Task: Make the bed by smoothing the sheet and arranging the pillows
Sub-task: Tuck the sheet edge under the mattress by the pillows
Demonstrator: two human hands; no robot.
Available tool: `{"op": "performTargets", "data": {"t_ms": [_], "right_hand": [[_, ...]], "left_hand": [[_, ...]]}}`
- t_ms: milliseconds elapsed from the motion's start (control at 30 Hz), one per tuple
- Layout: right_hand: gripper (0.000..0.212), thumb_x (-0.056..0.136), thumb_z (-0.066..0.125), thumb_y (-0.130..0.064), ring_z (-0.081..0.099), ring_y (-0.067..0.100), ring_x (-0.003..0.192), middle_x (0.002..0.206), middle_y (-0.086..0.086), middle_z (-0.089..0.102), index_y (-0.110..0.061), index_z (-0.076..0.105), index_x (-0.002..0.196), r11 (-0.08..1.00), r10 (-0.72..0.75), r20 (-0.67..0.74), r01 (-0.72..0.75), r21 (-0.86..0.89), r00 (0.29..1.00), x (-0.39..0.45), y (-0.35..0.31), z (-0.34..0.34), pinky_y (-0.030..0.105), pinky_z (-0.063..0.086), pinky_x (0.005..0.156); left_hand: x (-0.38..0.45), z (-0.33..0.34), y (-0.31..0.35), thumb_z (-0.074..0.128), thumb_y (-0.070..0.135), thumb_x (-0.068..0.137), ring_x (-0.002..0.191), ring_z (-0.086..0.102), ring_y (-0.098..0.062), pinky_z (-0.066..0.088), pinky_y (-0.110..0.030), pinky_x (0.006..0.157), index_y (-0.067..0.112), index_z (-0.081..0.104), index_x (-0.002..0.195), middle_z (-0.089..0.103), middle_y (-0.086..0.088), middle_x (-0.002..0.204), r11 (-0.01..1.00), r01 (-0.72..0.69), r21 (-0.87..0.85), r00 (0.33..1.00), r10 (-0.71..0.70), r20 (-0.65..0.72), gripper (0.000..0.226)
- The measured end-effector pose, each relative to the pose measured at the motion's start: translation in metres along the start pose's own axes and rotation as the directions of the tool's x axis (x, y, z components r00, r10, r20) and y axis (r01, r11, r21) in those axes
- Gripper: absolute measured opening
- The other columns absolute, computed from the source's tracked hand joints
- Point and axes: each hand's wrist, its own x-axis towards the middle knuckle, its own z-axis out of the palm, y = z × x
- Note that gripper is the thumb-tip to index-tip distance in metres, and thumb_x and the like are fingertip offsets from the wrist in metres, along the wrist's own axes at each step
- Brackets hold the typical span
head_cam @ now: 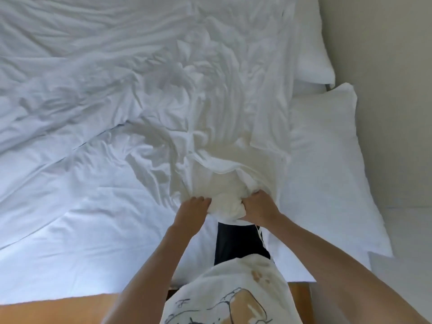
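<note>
A white sheet (145,94) lies crumpled and heavily wrinkled across the bed. Its near corner is bunched up into a lifted wad (228,202). My left hand (192,212) grips the wad from the left, and my right hand (258,208) grips it from the right, fingers curled into the cloth. One white pillow (327,164) lies along the bed's right side. A second white pillow (313,43) lies beyond it, partly under the sheet's edge.
A pale wall (385,90) runs along the right, behind the pillows. A wooden floor or bed frame edge (70,309) shows at the bottom. My dark trouser leg (236,244) stands against the mattress side.
</note>
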Motion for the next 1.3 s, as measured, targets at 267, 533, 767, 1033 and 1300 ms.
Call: {"op": "performTargets", "data": {"t_ms": [267, 533, 767, 1033, 1300], "right_hand": [[0.045, 0.080, 0.061, -0.049, 0.048, 0.021, 0.053, 0.046, -0.005, 0.041, -0.019, 0.040, 0.053, 0.978, 0.039, 0.046, -0.029, -0.206, 0.998, -0.060, -0.100, -0.054, 0.029, 0.039, 0.064], [0.050, 0.075, 0.065, -0.060, 0.046, 0.021, 0.050, 0.042, -0.006, 0.031, -0.018, 0.046, 0.057, 0.946, 0.096, 0.049, -0.076, -0.316, 0.994, -0.119, -0.078, -0.070, 0.033, 0.048, 0.070], [0.044, 0.057, 0.079, -0.049, 0.046, 0.019, 0.037, 0.040, -0.001, 0.051, -0.020, 0.048, 0.047, 0.946, 0.006, -0.045, -0.020, -0.323, 0.999, -0.178, -0.012, -0.080, 0.025, 0.039, 0.051], [0.052, 0.047, 0.087, -0.025, 0.025, 0.015, 0.031, 0.031, -0.003, 0.036, -0.019, 0.036, 0.039, 0.964, -0.073, -0.138, 0.035, -0.263, 0.988, -0.284, 0.093, -0.062, 0.022, 0.028, 0.046], [0.035, 0.064, 0.081, -0.037, 0.052, 0.018, 0.053, 0.063, 0.005, 0.060, -0.014, 0.056, 0.074, 0.937, 0.039, -0.148, -0.087, -0.338, 0.988, -0.366, 0.155, -0.045, 0.027, 0.036, 0.056]], "left_hand": [[-0.108, -0.038, -0.009, 0.047, 0.019, 0.096, 0.103, 0.058, -0.027, 0.045, -0.034, 0.084, 0.009, 0.051, 0.120, 0.060, -0.008, 0.109, 0.998, 0.063, 0.000, 0.998, -0.063, 0.001, 0.026], [-0.130, -0.035, 0.050, 0.049, 0.017, 0.094, 0.091, 0.060, -0.028, 0.045, -0.033, 0.074, 0.006, 0.055, 0.109, 0.061, -0.009, 0.096, 0.998, 0.043, -0.042, 0.997, -0.046, -0.069, 0.020], [-0.125, -0.020, 0.135, 0.053, 0.018, 0.093, 0.087, 0.061, -0.030, 0.043, -0.033, 0.070, 0.006, 0.056, 0.106, 0.062, -0.011, 0.094, 0.995, 0.059, -0.083, 0.991, -0.069, -0.114, 0.018], [-0.122, 0.027, 0.287, 0.052, 0.017, 0.093, 0.082, 0.060, -0.031, 0.036, -0.031, 0.063, 0.006, 0.054, 0.097, 0.061, -0.012, 0.089, 0.986, 0.124, -0.109, 0.979, -0.139, -0.149, 0.012], [-0.108, 0.060, 0.381, 0.044, 0.014, 0.096, 0.103, 0.054, -0.026, 0.043, -0.033, 0.078, 0.014, 0.046, 0.127, 0.053, -0.008, 0.115, 0.984, 0.157, 0.089, 0.988, -0.156, -0.016, 0.031]]}}
